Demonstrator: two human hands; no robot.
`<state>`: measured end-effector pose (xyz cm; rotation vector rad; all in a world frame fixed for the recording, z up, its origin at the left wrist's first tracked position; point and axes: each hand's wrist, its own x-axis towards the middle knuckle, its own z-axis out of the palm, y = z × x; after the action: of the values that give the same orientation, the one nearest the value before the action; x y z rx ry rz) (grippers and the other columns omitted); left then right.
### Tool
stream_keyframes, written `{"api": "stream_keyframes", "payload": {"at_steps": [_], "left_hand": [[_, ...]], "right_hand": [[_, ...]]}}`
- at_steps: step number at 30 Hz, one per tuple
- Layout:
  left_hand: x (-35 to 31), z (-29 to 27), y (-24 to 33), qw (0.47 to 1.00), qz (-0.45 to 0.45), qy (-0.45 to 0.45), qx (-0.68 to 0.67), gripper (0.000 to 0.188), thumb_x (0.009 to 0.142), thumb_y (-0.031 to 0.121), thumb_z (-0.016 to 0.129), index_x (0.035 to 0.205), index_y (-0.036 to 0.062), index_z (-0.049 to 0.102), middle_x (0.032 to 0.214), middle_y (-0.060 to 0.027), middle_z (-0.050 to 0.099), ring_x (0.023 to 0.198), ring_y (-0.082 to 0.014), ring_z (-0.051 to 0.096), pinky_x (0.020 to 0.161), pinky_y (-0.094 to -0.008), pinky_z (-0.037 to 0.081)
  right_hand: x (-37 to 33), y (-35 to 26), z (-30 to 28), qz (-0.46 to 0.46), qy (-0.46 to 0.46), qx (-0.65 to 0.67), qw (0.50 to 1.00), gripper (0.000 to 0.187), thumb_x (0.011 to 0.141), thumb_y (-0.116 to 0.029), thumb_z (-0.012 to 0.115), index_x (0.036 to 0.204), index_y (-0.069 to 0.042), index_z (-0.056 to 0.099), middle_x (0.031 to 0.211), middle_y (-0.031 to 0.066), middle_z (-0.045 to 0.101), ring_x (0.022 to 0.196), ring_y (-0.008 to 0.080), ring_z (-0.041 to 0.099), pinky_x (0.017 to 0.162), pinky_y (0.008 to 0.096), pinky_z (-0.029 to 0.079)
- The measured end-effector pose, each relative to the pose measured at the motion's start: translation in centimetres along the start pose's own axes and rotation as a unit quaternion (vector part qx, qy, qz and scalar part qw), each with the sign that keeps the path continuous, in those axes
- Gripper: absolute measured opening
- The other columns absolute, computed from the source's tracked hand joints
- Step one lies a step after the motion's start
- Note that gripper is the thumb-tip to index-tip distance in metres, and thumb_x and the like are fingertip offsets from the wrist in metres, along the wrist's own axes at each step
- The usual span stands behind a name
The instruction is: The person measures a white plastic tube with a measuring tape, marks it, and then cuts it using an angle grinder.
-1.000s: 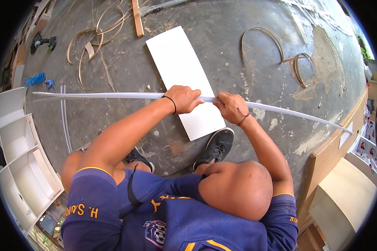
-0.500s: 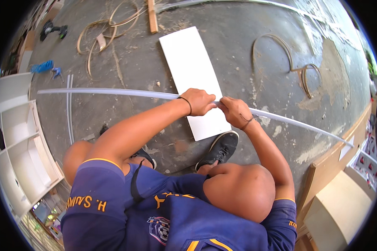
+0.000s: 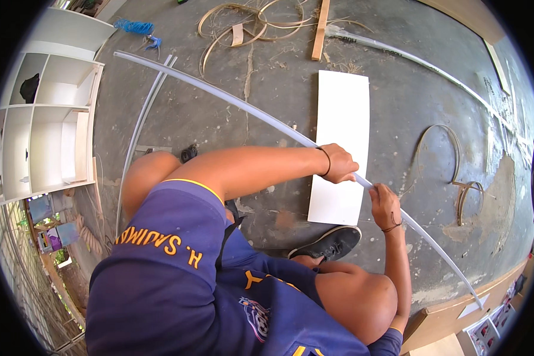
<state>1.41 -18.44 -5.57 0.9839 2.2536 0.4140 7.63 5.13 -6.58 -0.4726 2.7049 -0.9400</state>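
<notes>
A long, thin, pale grey strip, like a trim profile, slants across in front of me from far left to near right. My left hand is closed around it near its middle, above a white rectangular board that lies on the floor. A short way to the right, past the board's edge, my right hand also grips the strip, with the thumb up. The strip's right end reaches a brown panel's edge. Parts of the strip under my fingers are hidden.
Two more thin strips lie at the left, by a white open cabinet. Beyond are a blue coiled hose, loops of thin banding and a wooden batten. Another banding coil rests at right; a brown panel stands near right.
My hands have moved apart along the strip, the right one sliding toward its right end. The view has turned, so the strip now slopes more steeply down to the right.
</notes>
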Motion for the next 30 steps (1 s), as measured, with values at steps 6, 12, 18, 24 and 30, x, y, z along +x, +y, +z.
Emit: {"api": "stream_keyframes", "payload": {"at_steps": [6,12,18,24,30], "left_hand": [[-0.2,0.3,-0.2,1.000,-0.020,-0.014,-0.017,0.041,0.095,0.043,0.045,0.098,0.0053,0.061,0.084,-0.0190,0.067,0.084,-0.0377,0.065,0.075,-0.0468,0.050],[0.2,0.1,0.3,0.999,-0.031,-0.024,-0.025,0.040,0.095,0.043,0.044,0.095,0.0067,0.061,0.080,-0.0191,0.066,0.080,-0.0380,0.064,0.073,-0.0476,0.049],[-0.1,0.2,0.5,0.999,-0.038,-0.027,-0.027,0.039,0.095,0.043,0.045,0.095,0.0079,0.061,0.079,-0.0187,0.065,0.080,-0.0379,0.063,0.073,-0.0484,0.048],[0.2,0.3,0.2,0.999,-0.013,-0.017,-0.038,0.038,0.095,0.043,0.045,0.095,0.0086,0.061,0.080,-0.0182,0.065,0.080,-0.0377,0.063,0.073,-0.0482,0.048],[-0.7,-0.9,-2.0,0.999,-0.017,0.008,0.041,0.036,0.096,0.043,0.043,0.098,0.0096,0.056,0.076,-0.0155,0.065,0.075,-0.0361,0.064,0.069,-0.0477,0.048]], "right_hand": [[0.4,-0.5,0.9,-0.023,-0.004,0.001,1.000,0.012,0.087,-0.014,0.058,0.090,-0.003,0.058,0.081,0.0196,0.061,0.075,0.0422,0.058,0.065,0.0475,0.046],[0.1,-0.8,0.5,-0.003,-0.007,-0.007,1.000,0.013,0.087,-0.016,0.060,0.088,-0.003,0.060,0.081,0.0152,0.063,0.074,0.0372,0.061,0.064,0.0457,0.048],[0.1,-0.9,0.7,0.037,-0.037,-0.006,0.999,0.015,0.086,-0.019,0.061,0.088,-0.004,0.062,0.078,0.0158,0.063,0.073,0.0373,0.061,0.064,0.0455,0.047],[0.8,-1.4,1.1,-0.001,-0.016,0.015,1.000,0.016,0.086,-0.020,0.061,0.086,-0.004,0.063,0.079,0.0146,0.065,0.075,0.0354,0.062,0.066,0.0451,0.046],[1.3,-0.7,-0.8,0.006,-0.013,-0.022,1.000,0.018,0.086,-0.021,0.061,0.085,-0.003,0.062,0.078,0.0142,0.064,0.076,0.0345,0.062,0.066,0.0443,0.046]]}}
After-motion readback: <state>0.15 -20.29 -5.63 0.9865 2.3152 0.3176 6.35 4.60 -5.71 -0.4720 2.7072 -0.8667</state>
